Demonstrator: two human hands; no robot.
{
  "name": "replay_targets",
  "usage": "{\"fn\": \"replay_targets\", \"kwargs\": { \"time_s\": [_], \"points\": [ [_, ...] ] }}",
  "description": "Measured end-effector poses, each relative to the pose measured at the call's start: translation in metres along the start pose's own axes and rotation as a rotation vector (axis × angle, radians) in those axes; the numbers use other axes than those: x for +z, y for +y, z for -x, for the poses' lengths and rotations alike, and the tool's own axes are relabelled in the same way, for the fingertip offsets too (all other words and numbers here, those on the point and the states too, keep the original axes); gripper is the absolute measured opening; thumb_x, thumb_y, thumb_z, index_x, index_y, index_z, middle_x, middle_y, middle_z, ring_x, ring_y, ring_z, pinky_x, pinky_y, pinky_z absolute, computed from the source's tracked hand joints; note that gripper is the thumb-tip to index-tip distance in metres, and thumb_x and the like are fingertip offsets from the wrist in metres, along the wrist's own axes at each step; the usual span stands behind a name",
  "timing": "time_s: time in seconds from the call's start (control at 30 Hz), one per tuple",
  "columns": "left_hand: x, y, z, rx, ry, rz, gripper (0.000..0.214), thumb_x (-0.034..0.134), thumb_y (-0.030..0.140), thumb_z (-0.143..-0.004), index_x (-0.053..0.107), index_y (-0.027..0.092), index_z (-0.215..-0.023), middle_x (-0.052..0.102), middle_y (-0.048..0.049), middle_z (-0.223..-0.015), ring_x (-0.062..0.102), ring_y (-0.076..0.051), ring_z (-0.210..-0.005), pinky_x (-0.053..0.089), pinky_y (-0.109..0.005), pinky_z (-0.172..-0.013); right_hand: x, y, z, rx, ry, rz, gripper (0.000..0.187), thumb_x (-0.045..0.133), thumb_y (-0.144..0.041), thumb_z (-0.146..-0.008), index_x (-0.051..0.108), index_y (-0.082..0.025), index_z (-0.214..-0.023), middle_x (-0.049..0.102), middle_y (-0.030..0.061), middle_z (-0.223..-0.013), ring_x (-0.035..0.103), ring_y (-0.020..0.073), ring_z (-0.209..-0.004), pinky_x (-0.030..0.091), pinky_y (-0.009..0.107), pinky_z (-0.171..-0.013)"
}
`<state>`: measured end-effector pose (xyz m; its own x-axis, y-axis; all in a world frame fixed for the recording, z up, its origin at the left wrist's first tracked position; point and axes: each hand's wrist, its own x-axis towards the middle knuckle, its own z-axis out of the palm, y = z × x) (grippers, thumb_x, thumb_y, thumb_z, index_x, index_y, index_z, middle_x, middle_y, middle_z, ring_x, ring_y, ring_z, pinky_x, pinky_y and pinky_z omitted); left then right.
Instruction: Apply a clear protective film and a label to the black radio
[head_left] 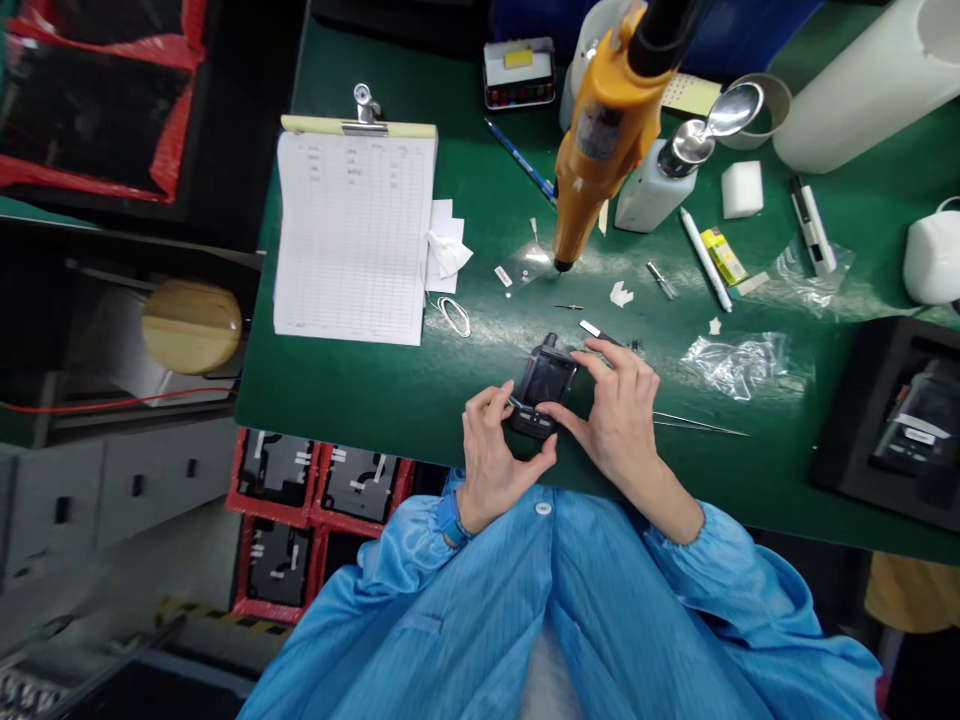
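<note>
Centrally, close to the bench's near edge, a black handheld device (pixel 551 376) with a stubby antenna lies on the green tabletop (pixel 360 390), screen up and antenna pointing away from the person. The left hand (pixel 501 455) is partly open around its lower left side, fingertips bunched at the left edge, thumb by the bottom right corner. The right hand (pixel 619 412) grips the device lightly between a thumb on the lower front and an index finger at the upper right edge, the remaining fingers loosely bent. Metal tweezers (pixel 712 427) lie just beside the right wrist. An orange electric screwdriver (pixel 600 140) hangs tip down beyond the device. Left of it sits a clipboard (pixel 315 124) with a printed form (pixel 349 240); to the right are a crumpled clear plastic bag (pixel 739 365) and a black tray (pixel 847 420) holding a similar device (pixel 919 415).
</note>
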<state>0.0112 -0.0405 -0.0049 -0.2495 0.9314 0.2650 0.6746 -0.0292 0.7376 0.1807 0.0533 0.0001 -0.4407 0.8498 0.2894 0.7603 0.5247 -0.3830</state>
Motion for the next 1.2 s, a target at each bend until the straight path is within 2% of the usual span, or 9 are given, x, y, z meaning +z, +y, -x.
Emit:
{"fn": "replay_targets", "kwargs": {
  "time_s": [0.1,0.33,0.5,0.63,0.77,0.83,0.9,1.07,1.2],
  "points": [
    [-0.001,0.0,-0.001,0.007,-0.012,-0.014,0.096,0.086,0.025,-0.091,0.037,0.028,-0.174,0.058,-0.0141,-0.14,0.066,-0.029,-0.121,0.067,-0.042,-0.09,0.0,0.007,-0.005,0.03,-0.014,-0.016,0.066,0.068,-0.061,-0.112,0.05,-0.024,-0.163,0.065,0.0229,-0.157,0.057,0.0419,-0.146,0.045,0.06,-0.121],
    [0.0,-0.002,0.0,0.018,-0.01,-0.028,0.095,0.085,0.024,-0.092,0.036,0.028,-0.174,0.057,-0.0139,-0.139,0.066,-0.028,-0.121,0.067,-0.042,-0.091,0.004,0.031,-0.038,0.088,-0.001,0.055,0.064,0.054,-0.067,-0.116,0.05,-0.023,-0.162,0.059,0.0249,-0.163,0.054,0.0436,-0.15,0.041,0.065,-0.126],
    [0.003,-0.003,-0.001,0.03,0.005,-0.035,0.096,0.085,0.024,-0.092,0.035,0.028,-0.174,0.056,-0.0142,-0.141,0.064,-0.029,-0.123,0.069,-0.043,-0.091,0.004,0.027,-0.042,0.055,-0.003,0.074,0.063,0.053,-0.066,-0.117,0.052,-0.022,-0.162,0.058,0.0256,-0.164,0.052,0.0442,-0.152,0.04,0.066,-0.126],
    [0.005,-0.004,0.001,0.041,0.038,-0.006,0.094,0.084,0.025,-0.093,0.036,0.028,-0.174,0.054,-0.0144,-0.142,0.062,-0.029,-0.127,0.07,-0.041,-0.092,0.006,0.025,-0.046,0.045,-0.052,0.037,0.063,0.054,-0.063,-0.117,0.053,-0.021,-0.164,0.056,0.0267,-0.166,0.049,0.0462,-0.155,0.038,0.07,-0.127],
    [0.003,-0.004,-0.001,0.002,0.051,0.018,0.1,0.088,0.038,-0.095,0.031,0.028,-0.177,0.05,-0.0152,-0.147,0.067,-0.024,-0.113,0.068,-0.043,-0.091,0.009,0.024,-0.047,0.023,-0.027,0.042,0.061,0.053,-0.061,-0.118,0.052,-0.02,-0.163,0.058,0.0266,-0.164,0.052,0.044,-0.153,0.04,0.066,-0.125],
    [0.0,-0.007,-0.01,-0.044,0.058,0.043,0.101,0.089,0.047,-0.096,0.031,0.027,-0.176,0.053,-0.0155,-0.147,0.068,-0.022,-0.107,0.065,-0.042,-0.089,0.01,0.022,-0.045,-0.004,0.021,0.05,0.06,0.054,-0.061,-0.118,0.05,-0.02,-0.162,0.061,0.0261,-0.161,0.055,0.0419,-0.149,0.043,0.063,-0.123],
    [-0.004,-0.012,-0.026,-0.098,0.064,0.078,0.091,0.085,0.05,-0.1,0.035,0.025,-0.173,0.059,-0.0141,-0.142,0.069,-0.022,-0.105,0.062,-0.039,-0.088,0.01,0.019,-0.042,-0.026,0.049,0.037,0.061,0.055,-0.063,-0.118,0.048,-0.021,-0.161,0.062,0.0254,-0.158,0.057,0.0405,-0.146,0.044,0.06,-0.121],
    [-0.013,-0.029,-0.073,-0.228,-0.034,0.124,0.061,0.075,0.032,-0.105,0.048,0.024,-0.159,0.075,-0.0051,-0.119,0.072,-0.017,-0.095,0.06,-0.033,-0.089,0.01,0.016,-0.034,0.0,0.024,-0.016,0.062,0.055,-0.065,-0.117,0.044,-0.025,-0.163,0.061,0.0237,-0.157,0.058,0.041,-0.145,0.043,0.061,-0.123],
    [-0.017,-0.034,-0.09,-0.152,-0.198,0.153,0.048,0.067,0.022,-0.105,0.055,0.022,-0.152,0.075,0.0006,-0.099,0.073,-0.017,-0.088,0.06,-0.031,-0.087,0.011,0.021,-0.033,-0.01,0.032,-0.072,0.064,0.059,-0.067,-0.115,0.045,-0.025,-0.161,0.064,0.0229,-0.155,0.062,0.0405,-0.141,0.046,0.059,-0.119]
  ]
}}
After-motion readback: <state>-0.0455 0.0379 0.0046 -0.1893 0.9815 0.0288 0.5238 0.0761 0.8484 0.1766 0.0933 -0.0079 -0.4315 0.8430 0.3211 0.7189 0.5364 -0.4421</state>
